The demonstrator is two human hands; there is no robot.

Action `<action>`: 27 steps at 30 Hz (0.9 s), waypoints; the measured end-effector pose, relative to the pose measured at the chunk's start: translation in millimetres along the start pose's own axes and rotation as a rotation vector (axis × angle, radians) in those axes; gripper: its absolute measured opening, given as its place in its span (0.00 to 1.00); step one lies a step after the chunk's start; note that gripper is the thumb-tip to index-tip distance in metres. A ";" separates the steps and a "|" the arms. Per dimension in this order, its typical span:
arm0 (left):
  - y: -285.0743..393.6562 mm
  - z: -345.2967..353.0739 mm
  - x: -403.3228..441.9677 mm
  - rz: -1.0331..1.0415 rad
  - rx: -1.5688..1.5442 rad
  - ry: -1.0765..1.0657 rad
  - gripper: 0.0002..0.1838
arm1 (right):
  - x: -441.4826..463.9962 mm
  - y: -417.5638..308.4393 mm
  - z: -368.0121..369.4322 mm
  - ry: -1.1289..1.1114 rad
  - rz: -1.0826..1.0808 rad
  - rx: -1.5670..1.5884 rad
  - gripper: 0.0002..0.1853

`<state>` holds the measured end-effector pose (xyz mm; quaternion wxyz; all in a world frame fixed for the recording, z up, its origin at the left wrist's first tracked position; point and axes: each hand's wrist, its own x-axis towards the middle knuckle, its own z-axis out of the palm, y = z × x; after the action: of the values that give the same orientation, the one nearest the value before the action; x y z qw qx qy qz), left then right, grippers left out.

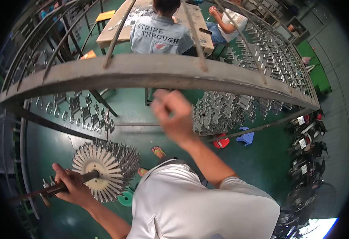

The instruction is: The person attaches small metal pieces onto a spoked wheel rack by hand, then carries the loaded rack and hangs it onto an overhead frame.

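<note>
My left hand [70,186] is closed around a dark metal shaft [90,176], thumb pointing up. On that shaft sits a round pale hub [97,167] ringed with metal fins, and a thick bundle of small grey metal parts [127,161] extends behind it. Bolts and a clamp-like fitting [46,191] show at the shaft's outer end. My right hand [173,115] is raised in front of me, just below the curved frame bar, and smeared by motion. Its fingers look bent, but whether they hold anything cannot be made out.
A curved grey metal rack frame [154,73] crosses in front of me, with bent metal parts [218,111] hanging right and more [83,111] left. Beyond it, two people sit at a table [118,30]. Blue [246,136] and red stools [221,142] stand on the green floor.
</note>
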<state>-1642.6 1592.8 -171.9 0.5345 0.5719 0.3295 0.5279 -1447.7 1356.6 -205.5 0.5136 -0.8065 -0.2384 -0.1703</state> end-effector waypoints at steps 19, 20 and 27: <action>-11.2 -1.0 10.4 -0.002 -0.017 -0.096 0.28 | 151.5 -9.1 -113.9 1.098 0.195 -0.252 0.23; -13.2 -0.5 13.3 -0.010 -0.018 -0.089 0.28 | 154.8 1.9 -118.3 1.125 0.138 -0.300 0.22; -18.2 4.5 29.9 -0.048 -0.016 -0.090 0.28 | 169.6 32.5 -133.1 1.272 -0.061 -0.360 0.16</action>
<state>-1628.1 1623.6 -181.2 0.5659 0.5826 0.3147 0.4913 -1293.0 1259.4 -86.5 0.4062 -0.6148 0.1207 -0.6652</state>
